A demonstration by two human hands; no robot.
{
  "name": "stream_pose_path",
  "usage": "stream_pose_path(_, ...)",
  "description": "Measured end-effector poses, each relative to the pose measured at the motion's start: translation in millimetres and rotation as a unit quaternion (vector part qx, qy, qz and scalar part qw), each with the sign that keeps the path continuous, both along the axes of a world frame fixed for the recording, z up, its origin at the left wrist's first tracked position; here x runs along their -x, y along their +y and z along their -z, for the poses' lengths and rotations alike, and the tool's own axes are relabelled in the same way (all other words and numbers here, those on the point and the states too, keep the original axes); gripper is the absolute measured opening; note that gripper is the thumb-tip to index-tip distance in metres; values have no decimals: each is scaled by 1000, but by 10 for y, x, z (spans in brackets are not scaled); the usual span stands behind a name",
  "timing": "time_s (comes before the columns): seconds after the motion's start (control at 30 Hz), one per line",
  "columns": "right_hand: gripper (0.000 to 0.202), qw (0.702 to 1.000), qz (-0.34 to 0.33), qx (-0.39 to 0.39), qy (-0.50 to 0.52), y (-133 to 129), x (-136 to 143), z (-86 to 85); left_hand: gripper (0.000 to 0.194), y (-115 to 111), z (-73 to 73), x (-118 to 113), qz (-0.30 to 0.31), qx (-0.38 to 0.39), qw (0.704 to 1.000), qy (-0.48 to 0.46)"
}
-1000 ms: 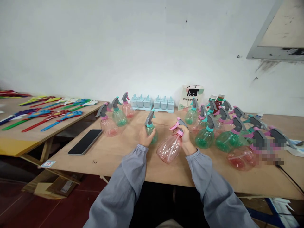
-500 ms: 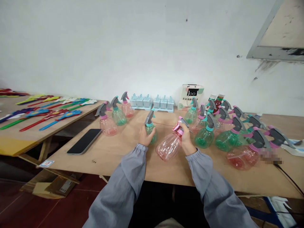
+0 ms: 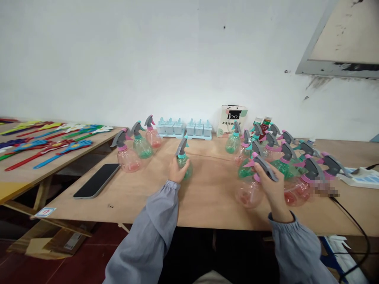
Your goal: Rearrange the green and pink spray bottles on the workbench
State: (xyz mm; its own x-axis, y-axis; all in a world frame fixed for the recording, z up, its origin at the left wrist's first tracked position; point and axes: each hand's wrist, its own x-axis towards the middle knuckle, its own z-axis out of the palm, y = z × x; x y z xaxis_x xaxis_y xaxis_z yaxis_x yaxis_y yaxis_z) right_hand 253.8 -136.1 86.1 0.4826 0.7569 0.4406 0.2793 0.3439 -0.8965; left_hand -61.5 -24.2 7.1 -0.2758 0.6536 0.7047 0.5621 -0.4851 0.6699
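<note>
My left hand (image 3: 177, 169) is wrapped round the neck of a green spray bottle (image 3: 187, 169), which stands upright near the table's middle. Fingers of my right hand (image 3: 272, 185) grip the grey and pink head of a pink spray bottle (image 3: 249, 192), at the near left edge of a group of bottles. Its base is at or just above the table; I cannot tell which. Behind it is a green bottle (image 3: 244, 169), partly covered. More pink and green bottles (image 3: 297, 192) crowd to the right of my right hand.
Three spray bottles (image 3: 129, 159) and a black phone (image 3: 97, 180) are on the left. Pale blue molds (image 3: 199, 129) and a printed bag (image 3: 232, 123) line the wall. Colourful hand-shaped sticks (image 3: 49, 152) lie on the left table. A white power strip (image 3: 359, 178) and cable sit right.
My right hand has carried the pink bottle rightward to the group and now holds it more upright. My left hand stays on the green bottle. The view has shifted slightly.
</note>
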Motion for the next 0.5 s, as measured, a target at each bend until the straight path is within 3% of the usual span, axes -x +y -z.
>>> stream_pose_path(0.1,43,996,75,-39,-25,-58,-230,7,44,-1,-7,-5,2,-10,1000,-3)
stream_pose_path(0.2,44,991,107,-62,-47,-44,-337,69,46,0,-11,-7,4,-15,1000,-7)
stream_pose_path(0.37,45,982,145,-95,-70,19,-328,136,48,-7,-25,0,4,-16,1000,-3)
stream_pose_path(0.5,61,979,139,-148,-31,75,-281,170,46,-24,-40,-5,10,-28,1000,0)
